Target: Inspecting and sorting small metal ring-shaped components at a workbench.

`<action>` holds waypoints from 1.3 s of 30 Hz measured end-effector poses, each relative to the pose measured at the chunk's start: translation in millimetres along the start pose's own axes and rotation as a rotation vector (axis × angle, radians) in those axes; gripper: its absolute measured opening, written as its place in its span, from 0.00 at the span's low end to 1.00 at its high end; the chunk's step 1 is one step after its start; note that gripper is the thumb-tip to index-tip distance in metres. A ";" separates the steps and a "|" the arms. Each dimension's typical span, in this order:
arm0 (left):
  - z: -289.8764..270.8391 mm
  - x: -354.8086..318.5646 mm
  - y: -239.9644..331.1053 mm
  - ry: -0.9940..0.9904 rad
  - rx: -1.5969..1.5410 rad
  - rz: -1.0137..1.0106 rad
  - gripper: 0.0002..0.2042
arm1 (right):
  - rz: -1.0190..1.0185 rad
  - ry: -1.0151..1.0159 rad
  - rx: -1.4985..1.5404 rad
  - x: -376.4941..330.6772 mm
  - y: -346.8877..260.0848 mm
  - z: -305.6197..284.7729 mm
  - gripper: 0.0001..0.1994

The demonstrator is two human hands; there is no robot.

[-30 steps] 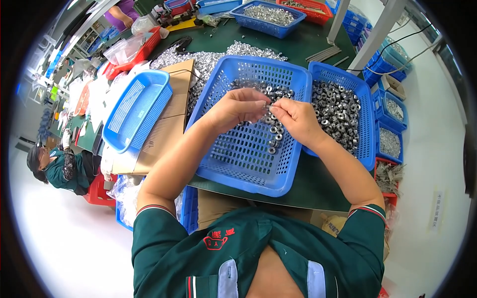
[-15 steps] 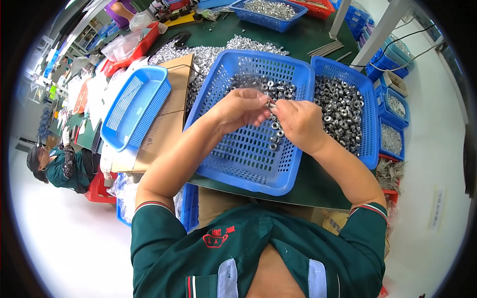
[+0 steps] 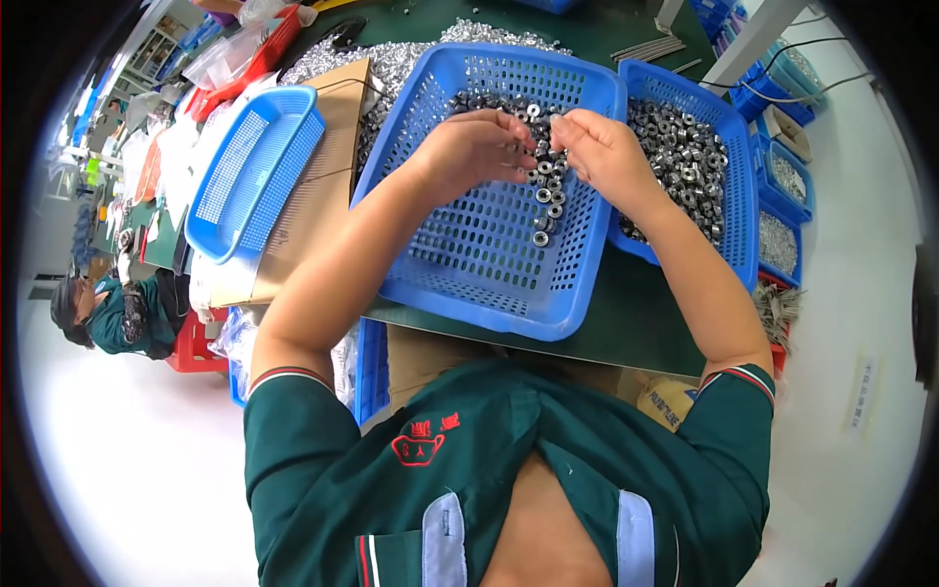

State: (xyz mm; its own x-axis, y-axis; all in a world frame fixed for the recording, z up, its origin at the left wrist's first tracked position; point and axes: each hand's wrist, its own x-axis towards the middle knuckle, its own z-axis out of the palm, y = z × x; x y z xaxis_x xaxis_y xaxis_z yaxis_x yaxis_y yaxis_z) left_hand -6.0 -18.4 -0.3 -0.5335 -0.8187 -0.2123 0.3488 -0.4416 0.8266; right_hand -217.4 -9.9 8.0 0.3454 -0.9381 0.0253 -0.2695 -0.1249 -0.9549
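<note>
Both of my hands are above a large blue perforated basket (image 3: 469, 311). Small shiny metal rings (image 3: 543, 196) lie in its far part, with a short trail of them running toward me. My left hand (image 3: 479, 155) hangs over the basket's middle, its fingers loosely curved and apart, with nothing visible in them. To its right, my right hand (image 3: 611, 161) is closed, thumb and forefinger pinched together. What the pinch holds, if anything, is too small to make out. The two hands are apart, with rings visible below the gap.
Right of the large basket, a second blue basket (image 3: 748, 235) holds many metal rings. An unfilled light-blue basket (image 3: 210, 210) sits on cardboard (image 3: 318, 196) at left. Loose silvery parts (image 3: 391, 64) pile up behind, and thin metal rods (image 3: 650, 49) lie far right. A co-worker (image 3: 122, 303) sits far left.
My hands, together on a small metal part half a second ago, have separated. The left fingers have opened; the right stays pinched. The whole view has shifted, so the baskets sit higher in the picture.
</note>
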 end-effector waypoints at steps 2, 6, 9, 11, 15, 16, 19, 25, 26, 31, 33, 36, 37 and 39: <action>-9.1 8.9 -18.9 -0.025 0.434 -0.112 0.05 | -0.024 -0.007 -0.051 -1.4 -0.6 1.4 0.19; 2.9 7.9 -50.3 -0.141 1.328 0.031 0.14 | -0.126 -0.030 -0.079 -6.8 2.3 0.8 0.15; 4.0 7.4 -64.3 -0.165 1.505 0.086 0.13 | -0.188 -0.015 -0.130 -7.6 -0.5 3.8 0.14; 4.0 10.1 -68.2 -0.166 1.532 0.104 0.12 | -0.200 -0.008 -0.133 -5.6 -0.2 3.3 0.15; -2.8 15.8 -53.2 -0.153 1.275 0.124 0.11 | -0.181 -0.017 -0.170 -4.0 -1.7 0.5 0.15; -9.0 18.0 -46.0 -0.161 1.115 0.096 0.10 | -0.161 -0.013 -0.207 -5.2 -3.6 0.0 0.15; -5.0 8.9 -10.6 -0.155 0.387 -0.074 0.09 | -0.212 0.005 -0.088 -10.2 -11.0 1.8 0.13; -2.8 -5.2 8.3 -0.129 0.160 0.057 0.09 | -0.255 0.137 -0.181 -15.4 -8.1 4.4 0.09; -1.7 -5.3 8.4 -0.116 0.147 0.057 0.09 | -0.308 0.156 -0.232 -15.1 -6.7 5.6 0.09; 4.5 -6.2 3.0 -0.103 0.198 0.078 0.10 | -0.463 0.169 -0.425 -16.4 -6.8 12.2 0.09; 4.3 -5.3 2.1 -0.113 0.200 0.095 0.09 | -0.476 0.180 -0.472 -16.7 -9.0 11.5 0.08; 4.0 -4.5 0.5 -0.075 0.180 0.074 0.07 | -0.600 0.210 -0.613 -16.1 -6.4 10.6 0.07; 3.2 -4.1 -0.4 -0.063 0.180 0.051 0.06 | -0.696 0.214 -0.705 -16.1 -6.2 9.4 0.05; 1.7 -4.3 -1.3 -0.048 0.178 0.026 0.06 | -0.789 0.216 -0.793 -16.8 -7.5 9.6 0.04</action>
State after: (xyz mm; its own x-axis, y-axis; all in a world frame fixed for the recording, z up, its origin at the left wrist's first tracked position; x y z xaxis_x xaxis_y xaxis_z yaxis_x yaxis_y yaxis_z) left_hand -5.4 -13.7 0.4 -0.5636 -0.8087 -0.1686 0.2229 -0.3454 0.9116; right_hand -212.6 9.8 11.9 0.5292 -0.5336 0.6597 -0.5649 -0.8017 -0.1953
